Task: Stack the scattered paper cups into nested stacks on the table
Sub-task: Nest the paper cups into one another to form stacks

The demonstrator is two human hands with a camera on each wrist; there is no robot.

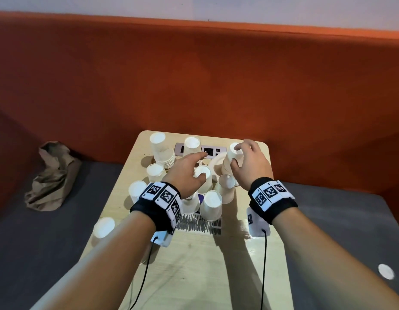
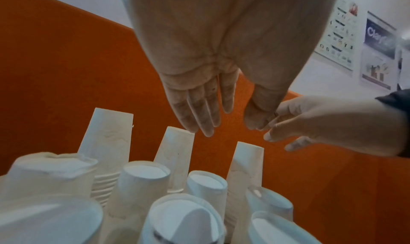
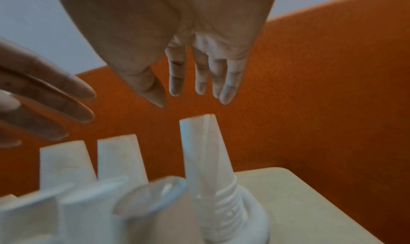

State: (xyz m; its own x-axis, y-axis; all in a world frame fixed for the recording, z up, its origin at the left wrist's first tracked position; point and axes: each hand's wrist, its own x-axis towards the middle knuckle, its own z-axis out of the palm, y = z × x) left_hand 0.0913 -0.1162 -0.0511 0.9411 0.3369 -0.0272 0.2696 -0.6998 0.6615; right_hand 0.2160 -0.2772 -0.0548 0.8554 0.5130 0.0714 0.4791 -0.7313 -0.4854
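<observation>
Cups (image 1: 211, 208) stand upturned across the table (image 1: 194, 265), light and easily crushed; grip sidewalls gently. Right hand (image 1: 250, 163), fingers spread, hovers over the two-o'clock stack (image 3: 206, 160); left hand (image 1: 187, 170) spread, empty.

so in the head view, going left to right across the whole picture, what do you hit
crumpled brown paper bag → lone cup at the table's left edge → tall nested stack at the back left → left hand → right hand → white disc on the grey seat
</observation>
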